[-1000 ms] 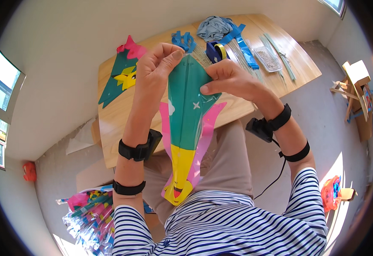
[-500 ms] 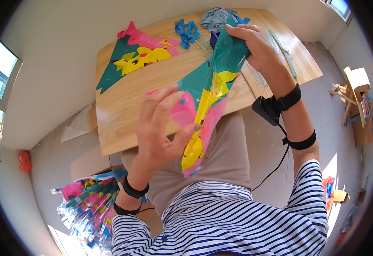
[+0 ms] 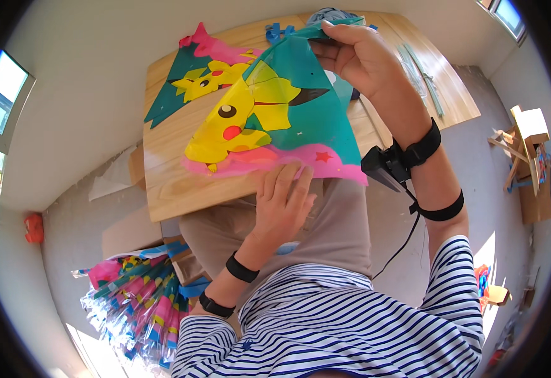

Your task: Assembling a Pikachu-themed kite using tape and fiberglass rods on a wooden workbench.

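A thin green and pink kite sail (image 3: pixel 316 120), printed with a yellow cartoon creature, is spread out over the table's near edge. High on its green edge, my right hand (image 3: pixel 363 60) pinches the material between thumb and fingers. The fingers of my left hand (image 3: pixel 281 205) lie stretched against the lower pink border, with the thumb apart from them. Another sail (image 3: pixel 184 82) of the same print lies flat at the table's far left, partly covered by the held one.
On the wooden table (image 3: pixel 168 183) are blue ribbon (image 3: pixel 276 31), a bluish cloth bundle (image 3: pixel 329 16) and thin rods (image 3: pixel 423 79). Several folded printed sheets in clear plastic (image 3: pixel 140 302) stand at lower left. A black device (image 3: pixel 385 165) with a cable is strapped at my right wrist.
The sail was bunched and hanging in a narrow fold; now it is opened out with the creature showing. My left hand has moved right and down onto its pink border.
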Motion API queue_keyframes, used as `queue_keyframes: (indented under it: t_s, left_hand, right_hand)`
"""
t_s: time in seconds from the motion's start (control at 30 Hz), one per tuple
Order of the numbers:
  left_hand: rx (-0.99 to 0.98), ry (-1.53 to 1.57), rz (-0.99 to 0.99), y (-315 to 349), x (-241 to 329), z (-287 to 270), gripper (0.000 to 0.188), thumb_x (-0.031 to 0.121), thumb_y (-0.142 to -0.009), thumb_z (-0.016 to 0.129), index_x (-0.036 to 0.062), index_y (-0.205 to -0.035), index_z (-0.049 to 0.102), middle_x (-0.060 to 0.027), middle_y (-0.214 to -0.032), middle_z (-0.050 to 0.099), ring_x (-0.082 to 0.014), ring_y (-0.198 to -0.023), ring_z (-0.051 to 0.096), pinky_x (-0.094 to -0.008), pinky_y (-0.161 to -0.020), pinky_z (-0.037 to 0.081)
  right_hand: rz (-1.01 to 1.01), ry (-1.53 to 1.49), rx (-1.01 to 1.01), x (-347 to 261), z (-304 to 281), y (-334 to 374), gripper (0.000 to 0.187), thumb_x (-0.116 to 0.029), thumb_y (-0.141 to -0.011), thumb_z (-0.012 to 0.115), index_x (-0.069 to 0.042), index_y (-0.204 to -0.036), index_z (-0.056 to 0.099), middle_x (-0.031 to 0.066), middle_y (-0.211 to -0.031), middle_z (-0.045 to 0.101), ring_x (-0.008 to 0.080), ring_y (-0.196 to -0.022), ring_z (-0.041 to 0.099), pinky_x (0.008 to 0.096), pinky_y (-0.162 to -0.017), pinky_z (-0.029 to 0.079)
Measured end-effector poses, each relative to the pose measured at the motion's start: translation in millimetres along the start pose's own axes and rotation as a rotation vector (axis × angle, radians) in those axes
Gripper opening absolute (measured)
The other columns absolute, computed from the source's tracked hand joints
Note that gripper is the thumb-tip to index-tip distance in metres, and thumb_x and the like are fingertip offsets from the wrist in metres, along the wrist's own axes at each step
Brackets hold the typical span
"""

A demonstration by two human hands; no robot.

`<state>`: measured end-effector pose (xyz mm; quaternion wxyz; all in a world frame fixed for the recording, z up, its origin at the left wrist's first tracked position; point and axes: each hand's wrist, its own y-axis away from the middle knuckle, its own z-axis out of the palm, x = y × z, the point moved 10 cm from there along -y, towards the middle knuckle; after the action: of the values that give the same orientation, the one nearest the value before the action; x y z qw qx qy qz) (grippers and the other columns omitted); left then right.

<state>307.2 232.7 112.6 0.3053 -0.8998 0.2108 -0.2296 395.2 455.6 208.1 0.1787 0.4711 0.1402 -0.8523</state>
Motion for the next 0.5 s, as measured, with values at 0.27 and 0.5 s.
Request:
queue_keyframes:
  t_s: [0.27,0.5]
  left_hand:
    - [-0.102,-0.165,-0.092,37.3,-40.5,11.6,0.073,0.017,-0.071,0.081,0.0072,-0.137,0.053,-0.0162,-0.137,0.052,-0.0377,-0.124,0.047,-0.0524,-0.102,0.035]
    - [0.287,0.345,-0.312,-2.1,-54.8,-20.1,0.047,0.006,-0.077,0.074,0.0003,-0.122,0.058,-0.0191,-0.116,0.059,-0.0375,-0.103,0.056,-0.0447,-0.09,0.045]
  right_hand:
    - [-0.008,-0.111,0.089,-2.1,-6.3,10.8,0.02,-0.005,-0.097,0.054,0.01,-0.11,0.057,0.0253,-0.112,0.065,0.0396,-0.107,0.066,0.0508,-0.099,0.053]
    - [-0.007,-0.181,0.095,9.4,-12.4,5.5,0.019,-0.002,-0.097,0.051,0.014,-0.107,0.053,0.0275,-0.109,0.064,0.043,-0.097,0.068,0.0514,-0.092,0.057]
